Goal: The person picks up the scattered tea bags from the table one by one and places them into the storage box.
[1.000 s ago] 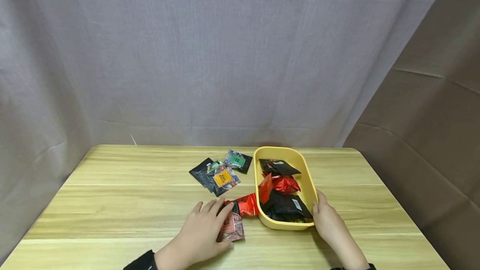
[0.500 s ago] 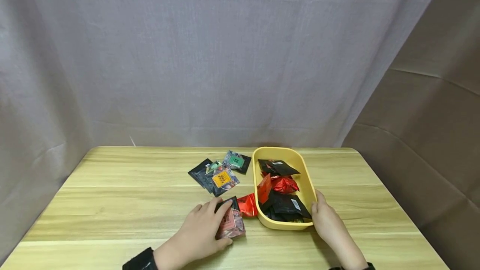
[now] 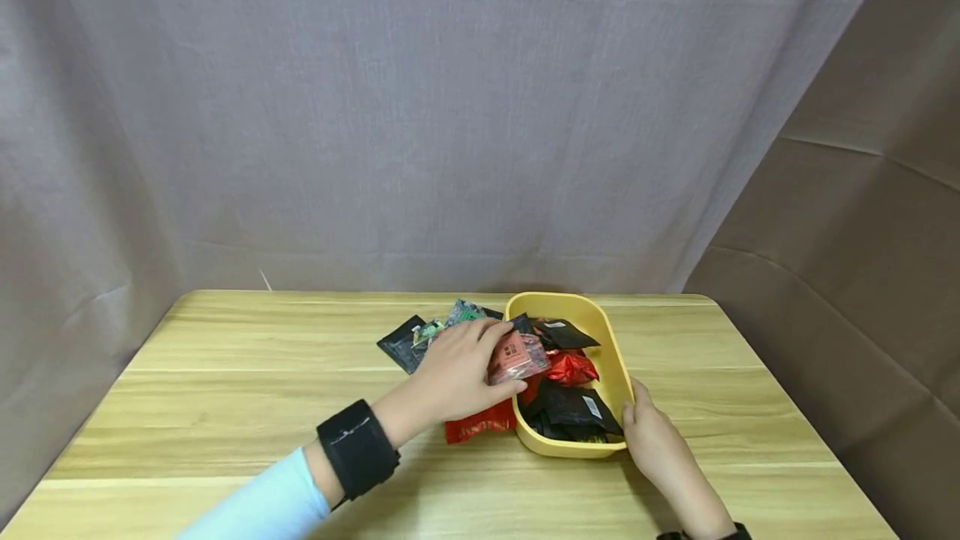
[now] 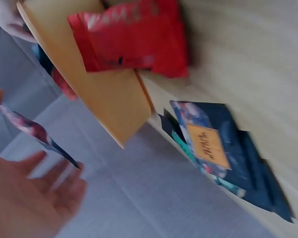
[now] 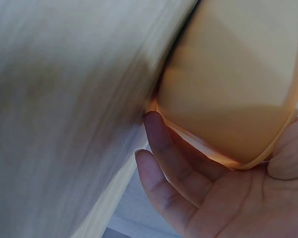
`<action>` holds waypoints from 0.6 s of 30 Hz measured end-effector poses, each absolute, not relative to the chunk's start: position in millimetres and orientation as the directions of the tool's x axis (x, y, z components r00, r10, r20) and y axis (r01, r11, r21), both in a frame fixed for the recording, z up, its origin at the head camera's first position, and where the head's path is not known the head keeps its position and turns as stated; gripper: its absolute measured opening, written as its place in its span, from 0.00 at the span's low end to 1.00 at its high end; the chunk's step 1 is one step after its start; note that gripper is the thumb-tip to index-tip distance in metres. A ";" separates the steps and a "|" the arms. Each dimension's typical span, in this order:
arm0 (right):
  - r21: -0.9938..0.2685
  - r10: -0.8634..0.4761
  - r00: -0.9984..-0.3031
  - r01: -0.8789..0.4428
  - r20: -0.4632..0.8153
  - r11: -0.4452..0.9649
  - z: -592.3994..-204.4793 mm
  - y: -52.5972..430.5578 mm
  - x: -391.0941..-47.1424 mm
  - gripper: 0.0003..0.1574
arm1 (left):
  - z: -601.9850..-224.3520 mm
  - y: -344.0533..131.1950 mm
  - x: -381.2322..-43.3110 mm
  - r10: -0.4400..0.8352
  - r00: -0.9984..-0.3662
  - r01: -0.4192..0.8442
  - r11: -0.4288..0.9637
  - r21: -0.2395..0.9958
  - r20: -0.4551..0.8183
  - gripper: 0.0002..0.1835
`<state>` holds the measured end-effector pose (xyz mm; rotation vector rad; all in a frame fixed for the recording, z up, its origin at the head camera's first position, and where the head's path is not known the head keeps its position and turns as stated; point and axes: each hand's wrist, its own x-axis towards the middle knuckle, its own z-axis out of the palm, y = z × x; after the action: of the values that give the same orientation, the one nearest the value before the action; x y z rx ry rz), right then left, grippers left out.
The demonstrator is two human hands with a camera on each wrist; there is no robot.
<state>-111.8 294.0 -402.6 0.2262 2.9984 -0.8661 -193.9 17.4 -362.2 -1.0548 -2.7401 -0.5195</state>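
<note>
In the head view my left hand (image 3: 461, 369) pinches a packet with a pink label (image 3: 516, 355) between thumb and fingers, above the left rim of a yellow bin (image 3: 618, 373). The left wrist view shows that packet (image 4: 32, 129) edge-on, clear of the table. My right hand (image 3: 660, 440) holds the bin's near right corner; in the right wrist view its fingers (image 5: 174, 168) curl under the bin wall (image 5: 223, 89), with the thumb at the rim. Inside the bin lie several black packets (image 3: 573, 408) and a shiny red one (image 3: 572, 367).
A red packet (image 3: 480, 423) lies on the wooden table (image 3: 247, 407) against the bin's left side. Behind my left hand are several dark packets (image 3: 401, 344), partly covered; one with an orange label (image 4: 208, 144) shows in the left wrist view. A grey curtain (image 3: 420, 123) hangs behind.
My left hand has lifted the pink-labelled packet off the table and carried it forward and right to the bin's rim. The right hand stays at the bin.
</note>
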 end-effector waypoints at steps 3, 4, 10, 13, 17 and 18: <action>-0.530 0.134 -0.989 0.148 -0.064 0.835 -403.1 293.2 -112.6 0.30 | -359.1 38.2 -208.1 0.649 -0.720 0.693 0.682 0.233 0.243 0.43; -0.531 0.137 -0.988 0.152 -0.067 0.834 -402.7 293.8 -112.6 0.31 | -358.2 45.8 -213.3 0.662 -0.713 0.701 0.677 0.224 0.230 0.43; -0.534 0.136 -0.987 0.158 -0.081 0.831 -403.8 293.7 -109.2 0.32 | -361.4 72.8 -233.5 0.706 -0.695 0.719 0.679 0.151 0.134 0.41; -0.535 0.134 -0.988 0.154 -0.076 0.831 -403.9 293.2 -108.5 0.31 | -366.0 78.5 -236.8 0.712 -0.694 0.720 0.686 0.103 0.107 0.40; -0.530 0.136 -0.988 0.151 -0.069 0.834 -403.2 293.2 -108.0 0.30 | -371.1 83.7 -237.5 0.718 -0.693 0.721 0.689 0.073 0.072 0.40; -0.529 0.136 -0.988 0.151 -0.067 0.835 -403.1 293.3 -107.7 0.30 | -372.2 84.4 -237.1 0.720 -0.691 0.723 0.687 0.068 0.066 0.40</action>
<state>-107.7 293.3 -403.1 0.2329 2.9838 -0.8630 -237.1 84.4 -372.2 -1.2210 -2.8548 -0.1381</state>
